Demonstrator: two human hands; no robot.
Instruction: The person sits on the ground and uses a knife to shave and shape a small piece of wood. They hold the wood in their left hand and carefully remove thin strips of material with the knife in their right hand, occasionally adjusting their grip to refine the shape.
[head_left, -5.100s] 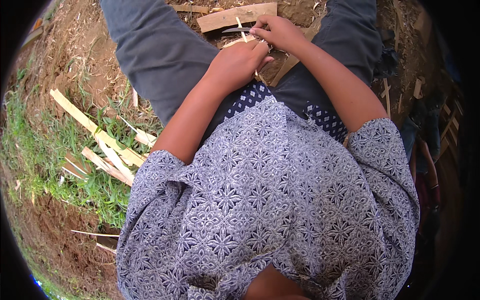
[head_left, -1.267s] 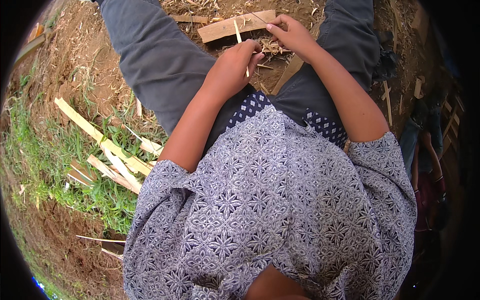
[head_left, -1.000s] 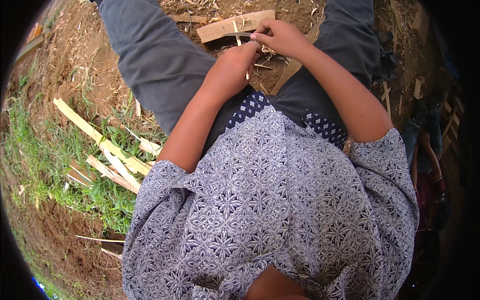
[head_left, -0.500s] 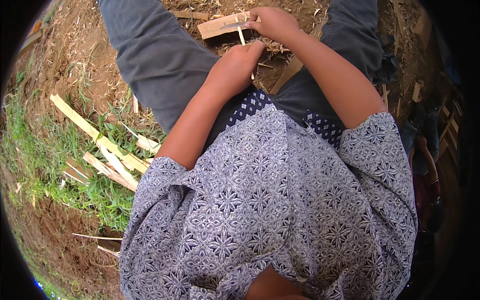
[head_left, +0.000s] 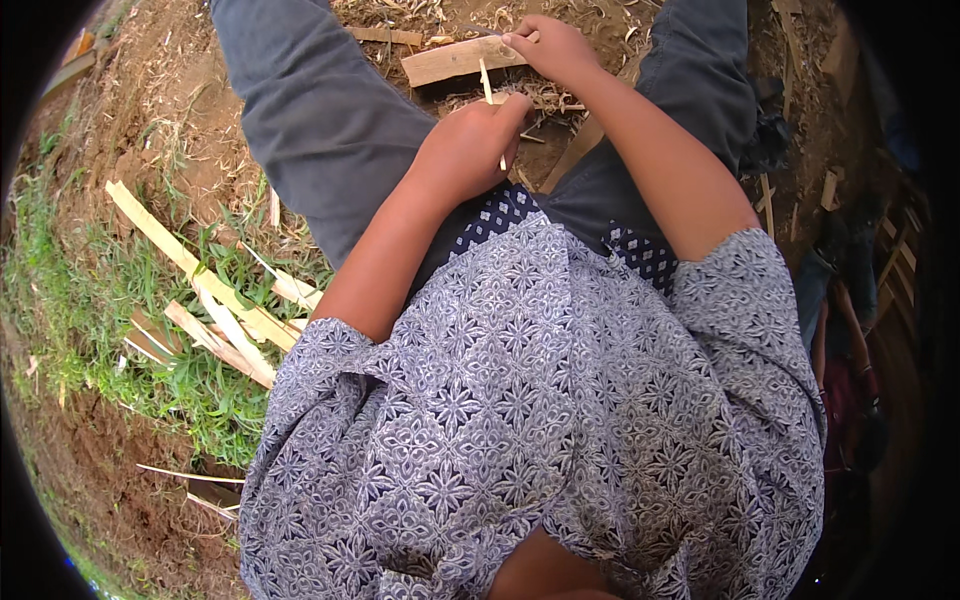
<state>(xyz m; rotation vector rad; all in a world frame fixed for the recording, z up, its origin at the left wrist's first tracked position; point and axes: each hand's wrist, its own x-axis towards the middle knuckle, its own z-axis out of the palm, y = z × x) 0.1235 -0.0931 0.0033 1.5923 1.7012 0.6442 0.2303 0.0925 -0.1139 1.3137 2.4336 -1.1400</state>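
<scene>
My left hand (head_left: 468, 145) is closed around a thin pale wooden stick (head_left: 486, 80), its far end sticking out past the thumb and its near end showing below the fist. Beyond it, my right hand (head_left: 556, 52) grips a knife (head_left: 483, 30). Only a thin dark sliver of the blade shows, pointing left above the plank; the handle is hidden in the fingers. A short flat plank (head_left: 450, 63) lies on the ground between my legs, just beyond the stick's tip. The right fingertips are at the plank's right end.
Split wood strips (head_left: 205, 285) lie on the grass (head_left: 75, 280) to my left. Wood shavings are scattered over the brown soil (head_left: 165, 90). A longer board (head_left: 575, 155) lies by my right leg. At the right edge, another person's arm (head_left: 855, 325) shows in shadow.
The knife has come off the stick and moved farther away, its blade now seen thinly above the plank. The left hand still holds the stick, almost in place.
</scene>
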